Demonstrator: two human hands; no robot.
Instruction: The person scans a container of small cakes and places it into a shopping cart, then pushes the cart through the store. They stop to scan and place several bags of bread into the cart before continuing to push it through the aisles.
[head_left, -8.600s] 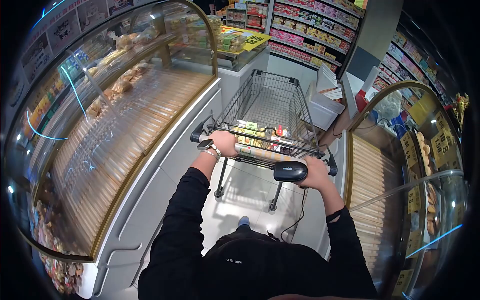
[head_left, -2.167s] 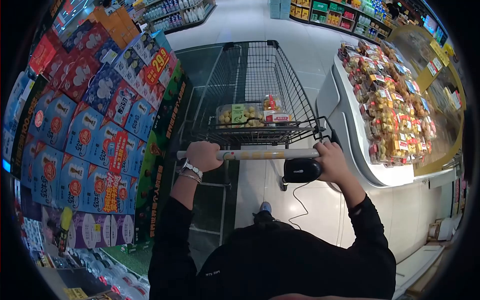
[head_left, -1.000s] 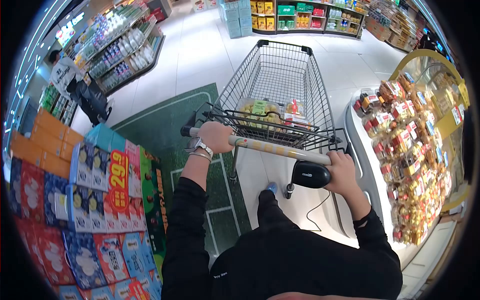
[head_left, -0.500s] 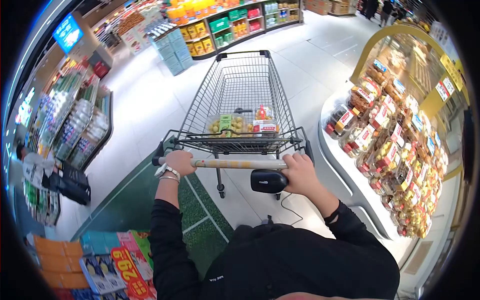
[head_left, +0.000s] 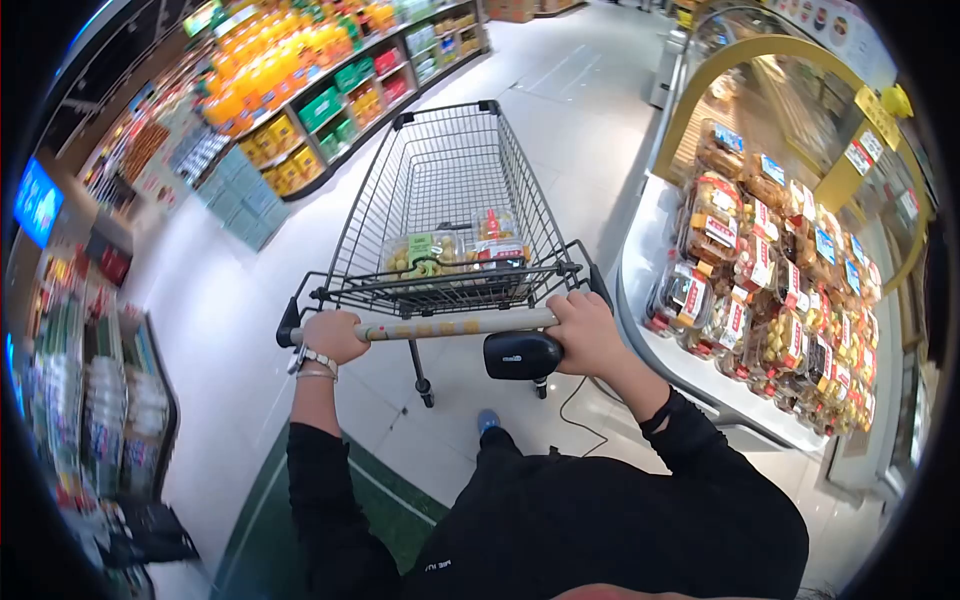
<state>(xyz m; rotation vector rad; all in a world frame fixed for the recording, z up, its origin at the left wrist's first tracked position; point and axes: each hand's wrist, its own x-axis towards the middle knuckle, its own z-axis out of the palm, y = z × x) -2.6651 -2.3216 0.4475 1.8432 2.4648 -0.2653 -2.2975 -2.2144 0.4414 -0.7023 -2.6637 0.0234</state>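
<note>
L hand (head_left: 336,337) & R hand (head_left: 582,332): curled over cart handle (head_left: 455,325). Blk device (head_left: 522,357) beside R. Clear packs (head_left: 420,255) fwd, in basket (head_left: 445,160).

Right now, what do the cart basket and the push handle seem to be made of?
The cart basket looks like dark-coated metal wire: thin bars cross in an open grid. The push handle seems pale, smooth plastic, perhaps a sleeve over metal, given its even surface and printed marks.
</note>
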